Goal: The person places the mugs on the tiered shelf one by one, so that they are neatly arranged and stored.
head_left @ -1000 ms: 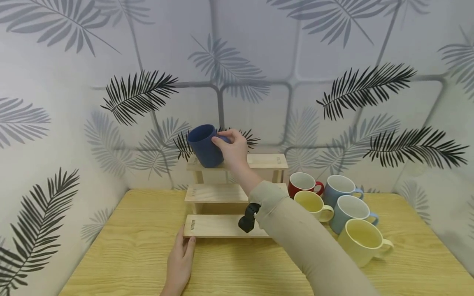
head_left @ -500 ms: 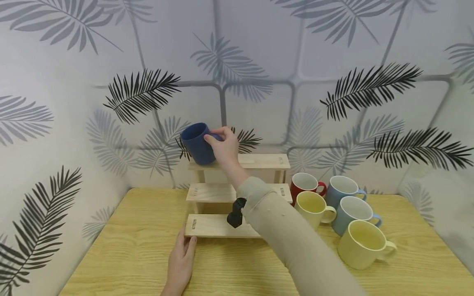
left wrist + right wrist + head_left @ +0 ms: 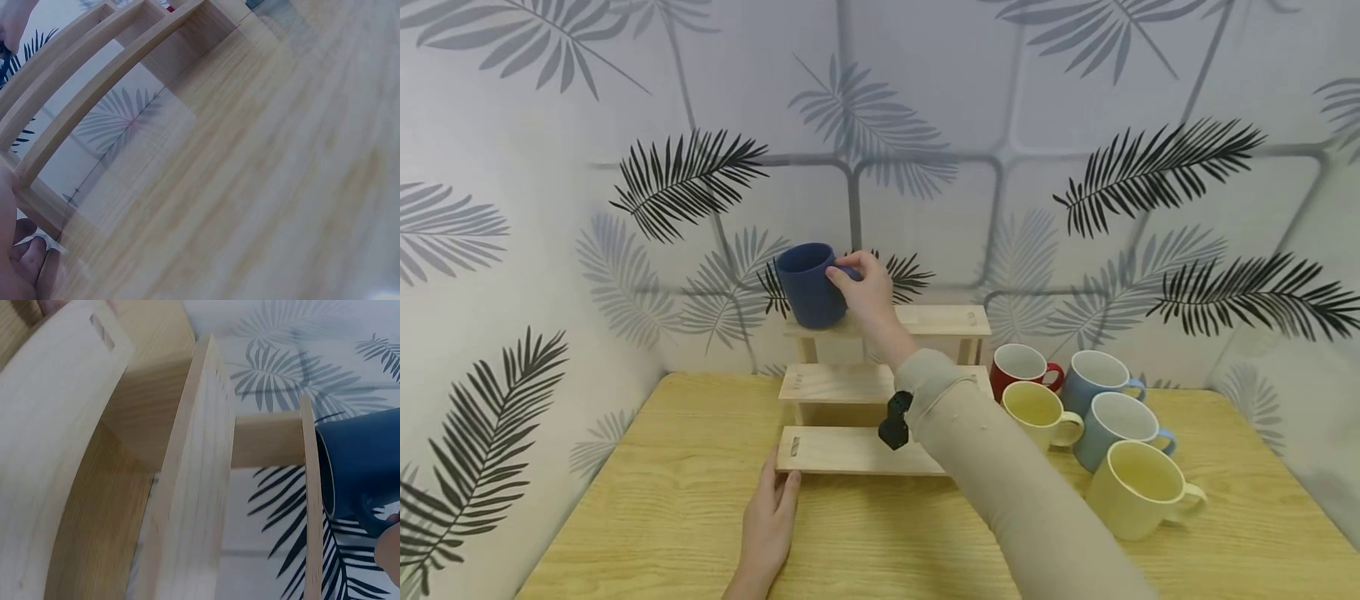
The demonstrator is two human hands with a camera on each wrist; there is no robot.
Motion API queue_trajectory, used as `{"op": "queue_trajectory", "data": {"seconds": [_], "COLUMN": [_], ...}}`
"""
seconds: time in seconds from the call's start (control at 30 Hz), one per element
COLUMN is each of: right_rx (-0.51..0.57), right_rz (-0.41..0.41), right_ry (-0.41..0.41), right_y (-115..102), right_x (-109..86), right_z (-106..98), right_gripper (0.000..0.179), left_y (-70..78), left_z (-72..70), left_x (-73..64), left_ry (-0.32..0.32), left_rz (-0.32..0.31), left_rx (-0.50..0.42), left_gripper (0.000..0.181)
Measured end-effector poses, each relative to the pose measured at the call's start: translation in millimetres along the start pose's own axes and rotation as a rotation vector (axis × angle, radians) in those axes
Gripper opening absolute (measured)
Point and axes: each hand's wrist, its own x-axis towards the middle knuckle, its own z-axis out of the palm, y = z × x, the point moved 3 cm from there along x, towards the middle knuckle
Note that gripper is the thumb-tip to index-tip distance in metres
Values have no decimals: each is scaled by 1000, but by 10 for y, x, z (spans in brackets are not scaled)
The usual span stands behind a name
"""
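Nearest me, the left hand (image 3: pixel 767 523) has its thumb and fingers bent round the front left corner of a three-shelf wooden rack (image 3: pixel 838 450). To the right stand two yellow mugs (image 3: pixel 1135 492), two light-blue mugs (image 3: pixel 1118 425) and one red mug (image 3: pixel 1017 364), its base hidden. Farther back, the right hand (image 3: pixel 870 293) pinches the handle of one dark-blue mug (image 3: pixel 811 287) at the top shelf's (image 3: pixel 943 319) left end; whether they touch I can't tell.

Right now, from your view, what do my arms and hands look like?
Your right hand is ungloved, below it a long beige sleeve with a cuff and a small black angular device at the wrist. Your left hand is bare too; no sleeve shows there.
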Motion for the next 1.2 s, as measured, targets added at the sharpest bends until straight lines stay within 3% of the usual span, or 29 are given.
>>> {"op": "queue_trajectory", "data": {"seconds": [0.23,0.43,0.6,0.9,1.2], "right_rx": [-100,-92,-125,-287,-318], "right_rz": [25,57,22,-101,-77], "right_ry": [-41,-43,-74,-201,-206], "right_y": [43,93,103,203,213], "right_x": [5,-39,-80,-215,-434], "right_z": [-131,-174,-213,-354,-601], "right_gripper": [15,16,22,57,58], "left_y": [19,16,19,16,12], "left_z": [1,5,11,16,7], "left_x": [4,-2,2,4,-3], "left_ry": [-4,-17,-15,-22,-7], "left_rz": [-3,-19,-16,-24,-26], "left_rx": [2,4,3,-8,5], "left_gripper": [65,68,66,69,67]}}
